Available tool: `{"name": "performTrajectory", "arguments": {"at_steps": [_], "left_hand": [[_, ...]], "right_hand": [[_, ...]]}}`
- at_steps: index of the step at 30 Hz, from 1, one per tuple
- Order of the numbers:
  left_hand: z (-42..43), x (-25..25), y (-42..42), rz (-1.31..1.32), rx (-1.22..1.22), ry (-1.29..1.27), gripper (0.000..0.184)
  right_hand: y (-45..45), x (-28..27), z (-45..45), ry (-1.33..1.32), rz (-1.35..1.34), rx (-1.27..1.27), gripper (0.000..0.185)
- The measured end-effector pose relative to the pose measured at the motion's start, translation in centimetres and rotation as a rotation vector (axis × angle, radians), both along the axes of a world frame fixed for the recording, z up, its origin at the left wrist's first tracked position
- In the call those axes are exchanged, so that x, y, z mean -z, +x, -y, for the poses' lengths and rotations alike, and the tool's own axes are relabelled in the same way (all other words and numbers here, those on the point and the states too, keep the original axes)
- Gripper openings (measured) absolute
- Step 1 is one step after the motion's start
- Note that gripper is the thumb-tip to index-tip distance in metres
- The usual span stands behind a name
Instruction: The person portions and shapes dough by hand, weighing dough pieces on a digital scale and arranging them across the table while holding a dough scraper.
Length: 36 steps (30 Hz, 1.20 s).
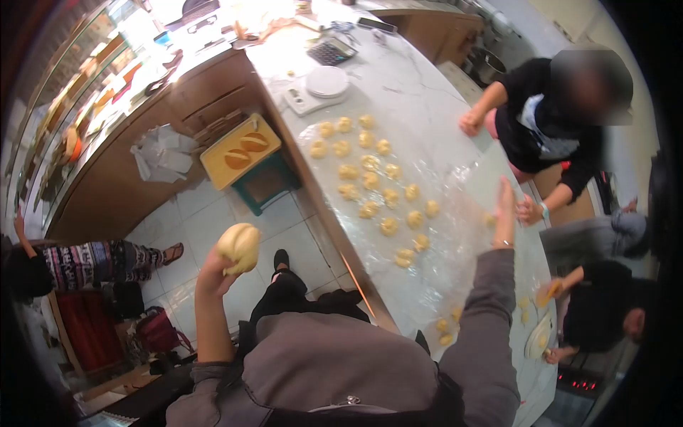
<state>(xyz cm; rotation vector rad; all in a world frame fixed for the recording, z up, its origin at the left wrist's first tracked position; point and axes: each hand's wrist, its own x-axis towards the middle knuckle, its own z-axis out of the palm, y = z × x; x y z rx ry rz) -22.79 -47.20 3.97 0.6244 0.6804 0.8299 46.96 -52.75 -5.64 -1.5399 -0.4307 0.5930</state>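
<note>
A large lump of pale yellow dough [239, 246] is held up in my left hand [218, 274], over the tiled floor left of the counter. My right hand [506, 213] reaches over the marble counter [398, 78], its fingers stretched out, beside a co-worker's hand. A small dough piece [490, 220] lies just left of my right hand. Several small yellow dough balls [369, 181] rest on clear plastic film [455, 238] on the counter.
A white scale [318, 90] and a calculator [331, 51] stand at the far end. One co-worker [548, 121] leans at the right edge; another [601, 306] works beside a plate [538, 337]. A yellow tray [240, 151] with bread sits on a green stool [265, 186].
</note>
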Motion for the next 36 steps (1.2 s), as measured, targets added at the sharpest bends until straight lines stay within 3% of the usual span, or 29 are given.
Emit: {"name": "performTrajectory", "arguments": {"at_steps": [3,5,7,9,10,11,14,17,19,21,25,28,31,36], "left_hand": [[-3.6,-1.2,-1.3,-0.115,-0.067,-0.065,0.055],[-7.2,-0.7,-3.1,-0.181,-0.044,-0.022,0.052],[-11.4,-1.0,-4.1,-0.221,-0.050,0.039,0.052],[-16.0,-0.8,-4.6,-0.305,-0.039,0.139,0.053],[-18.7,-0.6,-4.5,-0.369,-0.029,0.213,0.054],[-21.6,-0.6,-4.1,-0.428,-0.019,0.294,0.055],[-29.8,-1.7,-2.0,-0.531,-0.010,0.460,0.057],[-37.7,-2.2,2.0,-0.614,-0.054,0.649,0.058],[-42.6,-1.5,5.0,-0.720,-0.094,0.806,0.057],[-46.1,-2.3,8.0,-0.911,-0.057,0.880,0.069],[-50.3,-0.5,12.3,-1.070,0.064,0.999,0.082],[-52.3,3.1,15.5,-1.140,0.200,1.070,0.085],[-53.7,7.6,17.1,-1.201,0.372,1.262,0.085],[-54.0,6.4,15.8,-1.339,0.458,1.364,0.110]], "right_hand": [[-0.4,-7.3,2.9,0.025,0.074,-0.004,0.055],[-5.8,-13.2,5.2,0.126,0.036,-0.025,0.047],[-11.4,-17.1,7.8,0.056,0.164,0.174,0.043],[-18.6,-18.3,9.5,-0.052,0.536,0.406,0.042],[-22.3,-18.9,9.4,-0.013,0.525,0.451,0.043],[-25.5,-19.3,8.9,0.031,0.518,0.498,0.044],[-30.9,-19.2,9.1,0.292,-0.032,0.433,0.049],[-36.6,-19.4,8.6,0.027,0.175,0.601,0.053],[-37.4,-19.4,8.5,0.135,0.068,0.662,0.054],[-36.5,-18.4,8.7,0.161,0.008,0.637,0.055],[-36.1,-18.0,3.8,0.093,0.029,0.589,0.056],[-35.4,-17.5,-0.9,0.084,-0.114,0.510,0.056],[-35.2,-16.9,-6.5,-0.004,-0.078,0.441,0.054],[-37.6,-17.3,-16.8,0.030,-0.174,0.321,0.056]]}}
